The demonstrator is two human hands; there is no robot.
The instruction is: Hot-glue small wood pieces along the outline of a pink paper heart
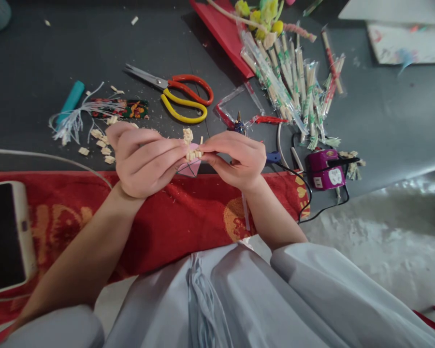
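Between the two hands, just above the near edge of the tabletop (94,43): one cluster of wood pieces (187,135), pale and stubby, set against a small pink piece (189,168) with thin dark lines.

Left hand (143,162): grip clamped on the left side of cluster and pink piece, fingertips closed in. Right hand (236,157): grip clamped on the right edge of the cluster, thumb and forefinger nearly together.

Beyond the grip: scissors (184,87), one handle red, one yellow, blades pointing left.

Left of the grip and farther out: loose wood chips (101,142), near the left hand; floral strip (137,109); white string tassel (76,121), partly over the strip; teal tube (71,101), just beside the tassel.

Right of the grip and beyond: wrapped sticks (286,72), heaped; red sheet (221,29); yellow flowers (264,19), above the heap.

Beside the right hand: blue-handled tool (274,157), mostly hidden. Farther right: purple box (324,169), with black cord (308,186).

Nearer than the grip: red towel (174,212), yellow-patterned. On its left end, well apart from the grip: white-framed device (3,232), screen dark.
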